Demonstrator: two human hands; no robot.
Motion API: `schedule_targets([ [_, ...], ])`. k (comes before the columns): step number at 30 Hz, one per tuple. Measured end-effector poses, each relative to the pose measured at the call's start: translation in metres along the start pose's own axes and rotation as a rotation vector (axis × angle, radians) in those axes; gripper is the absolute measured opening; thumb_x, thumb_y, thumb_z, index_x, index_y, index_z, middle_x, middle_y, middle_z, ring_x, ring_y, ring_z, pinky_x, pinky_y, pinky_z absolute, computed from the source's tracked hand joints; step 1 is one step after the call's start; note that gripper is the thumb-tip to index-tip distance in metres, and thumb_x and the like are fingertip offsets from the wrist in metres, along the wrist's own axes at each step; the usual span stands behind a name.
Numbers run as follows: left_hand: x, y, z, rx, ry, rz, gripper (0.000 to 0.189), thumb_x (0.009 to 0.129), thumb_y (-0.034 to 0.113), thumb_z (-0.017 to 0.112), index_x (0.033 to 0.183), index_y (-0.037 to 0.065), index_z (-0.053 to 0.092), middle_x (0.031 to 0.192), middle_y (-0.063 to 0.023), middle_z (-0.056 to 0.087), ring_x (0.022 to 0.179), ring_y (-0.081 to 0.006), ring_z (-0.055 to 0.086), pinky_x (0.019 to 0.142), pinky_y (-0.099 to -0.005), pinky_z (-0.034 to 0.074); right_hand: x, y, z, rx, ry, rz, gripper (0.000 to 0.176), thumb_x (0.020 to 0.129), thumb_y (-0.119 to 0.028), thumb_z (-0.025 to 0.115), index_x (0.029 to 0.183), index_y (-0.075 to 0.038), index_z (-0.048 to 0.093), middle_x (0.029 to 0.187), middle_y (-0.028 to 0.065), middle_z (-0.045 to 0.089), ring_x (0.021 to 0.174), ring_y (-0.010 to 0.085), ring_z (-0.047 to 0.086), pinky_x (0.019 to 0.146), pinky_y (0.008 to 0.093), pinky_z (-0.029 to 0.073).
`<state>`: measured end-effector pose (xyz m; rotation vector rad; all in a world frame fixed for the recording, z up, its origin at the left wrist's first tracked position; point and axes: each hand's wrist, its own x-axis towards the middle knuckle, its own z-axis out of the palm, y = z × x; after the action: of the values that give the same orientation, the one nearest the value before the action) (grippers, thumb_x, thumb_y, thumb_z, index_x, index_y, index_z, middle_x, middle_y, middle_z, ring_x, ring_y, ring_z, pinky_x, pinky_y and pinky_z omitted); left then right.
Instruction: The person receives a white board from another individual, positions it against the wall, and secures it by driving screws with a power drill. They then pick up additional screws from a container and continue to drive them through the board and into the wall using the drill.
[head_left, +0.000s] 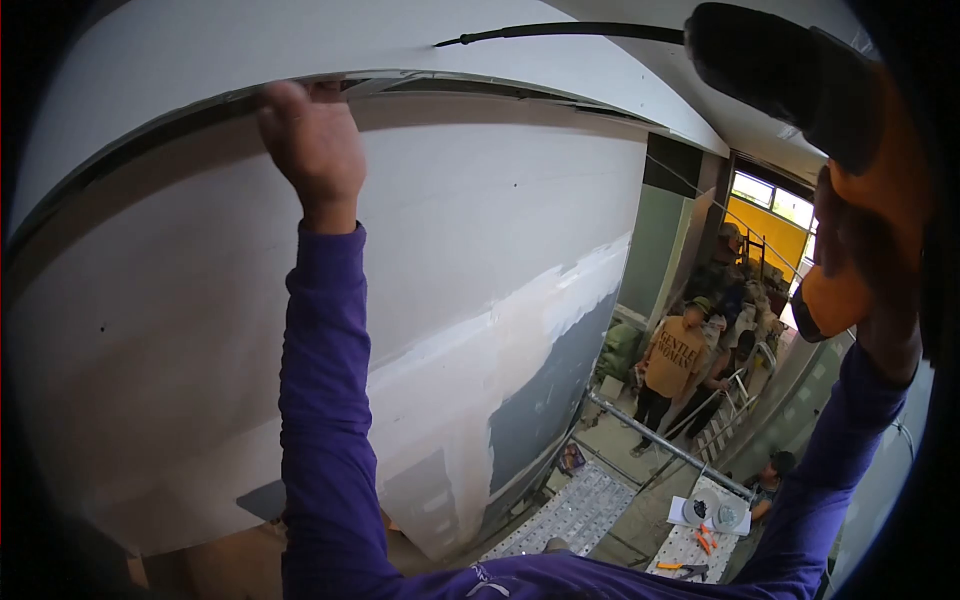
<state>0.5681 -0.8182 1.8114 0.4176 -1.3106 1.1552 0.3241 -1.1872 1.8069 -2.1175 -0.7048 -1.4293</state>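
Nearest the camera, two purple sleeves rise from the bottom of the view, both arms stretched high overhead. The right hand is up at the right edge, fingers wrapped tight around the grip of an orange and black drill. The wrist is bent back so the tool lies almost level, just under the ceiling. Its long thin bit runs leftward along the ceiling board, and its tip stops close above the dark gap where ceiling meets wall.

The left arm goes nearly straight up, and the left hand rests at the top edge of the wall, touching that gap, well to the left of the bit's tip. Its fingers are bent away behind the knuckles; whether they hook the edge or only press on it cannot be told.

With a bit this long, the work would go best with the drill kept in line with the bit, light steady pressure, and the left hand kept clear of the tip.

Lower and farther off lie a metal platform and a rail. Beyond them a person in a tan shirt stands near a ladder.
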Motion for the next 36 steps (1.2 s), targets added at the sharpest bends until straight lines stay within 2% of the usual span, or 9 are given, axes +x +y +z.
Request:
schedule_targets([
  [1, 0.006, 0.0, 0.003, -0.124, 0.019, 0.018, 0.019, 0.097, 0.027, 0.057, 0.101, 0.01, 0.051, 0.102, 0.0002, 0.05, 0.1, -0.0125, 0.047, 0.096, -0.0333, 0.041, -0.001, 0.001, -0.003, -0.005, 0.017, 0.006, 0.03, 0.087, -0.014, 0.061, 0.105, 0.009, 0.058, 0.084, 0.0119, 0.061, 0.064, 0.0131, 0.054, 0.064, 0.029, 0.045],
  [4, 0.02, 0.005, 0.012, -0.207, 0.093, -0.025, 0.013, 0.098, 0.023, 0.052, 0.105, 0.012, 0.049, 0.114, 0.0005, 0.05, 0.109, -0.0112, 0.046, 0.097, -0.034, 0.041, -0.003, 0.005, -0.008, -0.016, 0.053, 0.031, 0.03, 0.087, -0.015, 0.061, 0.106, 0.008, 0.058, 0.083, 0.0114, 0.06, 0.063, 0.0129, 0.054, 0.064, 0.0289, 0.045],
  [6, 0.032, -0.008, 0.014, -0.047, 0.203, 0.102, 0.019, 0.097, 0.029, 0.053, 0.108, 0.013, 0.049, 0.112, -0.0002, 0.05, 0.108, -0.0124, 0.047, 0.095, -0.0353, 0.041, -0.007, 0.007, -0.01, -0.023, 0.068, 0.043, 0.031, 0.087, -0.015, 0.061, 0.106, 0.008, 0.058, 0.083, 0.011, 0.06, 0.063, 0.0127, 0.054, 0.063, 0.0288, 0.045],
  [8, 0.037, -0.009, 0.026, 0.01, 0.276, 0.144, 0.03, 0.091, 0.033, 0.055, 0.114, 0.014, 0.049, 0.115, -0.0016, 0.051, 0.11, -0.0161, 0.048, 0.096, -0.0378, 0.041, -0.011, 0.007, -0.009, -0.026, 0.077, 0.054, 0.031, 0.087, -0.016, 0.061, 0.106, 0.008, 0.058, 0.082, 0.0106, 0.059, 0.063, 0.0126, 0.053, 0.063, 0.0287, 0.044],
  [10, 0.036, -0.004, 0.047, -0.036, 0.308, 0.12, 0.049, 0.081, 0.036, 0.059, 0.124, 0.015, 0.048, 0.122, -0.0037, 0.051, 0.116, -0.0225, 0.049, 0.099, -0.0416, 0.041, -0.013, 0.006, -0.008, -0.03, 0.081, 0.059, 0.031, 0.087, -0.016, 0.061, 0.107, 0.008, 0.057, 0.082, 0.0103, 0.059, 0.062, 0.0125, 0.053, 0.063, 0.0286, 0.044],
  [14, 0.034, -0.002, 0.054, -0.039, 0.365, 0.082, 0.046, 0.08, 0.033, 0.06, 0.12, 0.014, 0.05, 0.12, -0.0052, 0.052, 0.113, -0.0231, 0.05, 0.098, -0.0432, 0.042, -0.014, 0.004, -0.002, -0.016, 0.071, 0.067, 0.032, 0.087, -0.017, 0.061, 0.107, 0.007, 0.057, 0.081, 0.0095, 0.058, 0.062, 0.0122, 0.052, 0.062, 0.0284, 0.044],
  [30, 0.036, -0.003, 0.048, -0.125, 0.325, 0.027, 0.045, 0.078, 0.029, 0.061, 0.118, 0.013, 0.052, 0.118, -0.0057, 0.053, 0.113, -0.0233, 0.051, 0.098, -0.045, 0.041, 0.008, -0.008, 0.019, 0.135, -0.048, 0.115, 0.035, 0.088, -0.021, 0.062, 0.11, 0.005, 0.056, 0.078, 0.0066, 0.056, 0.059, 0.0111, 0.05, 0.06, 0.0276, 0.041],
  [33, 0.035, 0.0, 0.051, -0.136, 0.334, 0.009, 0.044, 0.077, 0.029, 0.061, 0.117, 0.013, 0.052, 0.118, -0.0049, 0.053, 0.113, -0.0232, 0.05, 0.098, -0.0443, 0.041, 0.012, -0.008, 0.015, -0.026, -0.069, 0.091, 0.048, 0.086, -0.022, 0.065, 0.123, 0.006, 0.05, 0.075, 0.0051, 0.055, 0.056, 0.0109, 0.05, 0.057, 0.0265, 0.041],
  [36, 0.036, -0.002, 0.05, -0.112, 0.335, 0.038, 0.042, 0.078, 0.029, 0.061, 0.116, 0.013, 0.054, 0.117, -0.0031, 0.054, 0.112, -0.0224, 0.051, 0.098, -0.0419, 0.041, 0.023, -0.023, 0.026, -0.135, -0.09, -0.068, 0.057, 0.086, -0.021, 0.066, 0.132, 0.005, 0.045, 0.072, 0.005, 0.055, 0.055, 0.0107, 0.051, 0.054, 0.025, 0.043],
])
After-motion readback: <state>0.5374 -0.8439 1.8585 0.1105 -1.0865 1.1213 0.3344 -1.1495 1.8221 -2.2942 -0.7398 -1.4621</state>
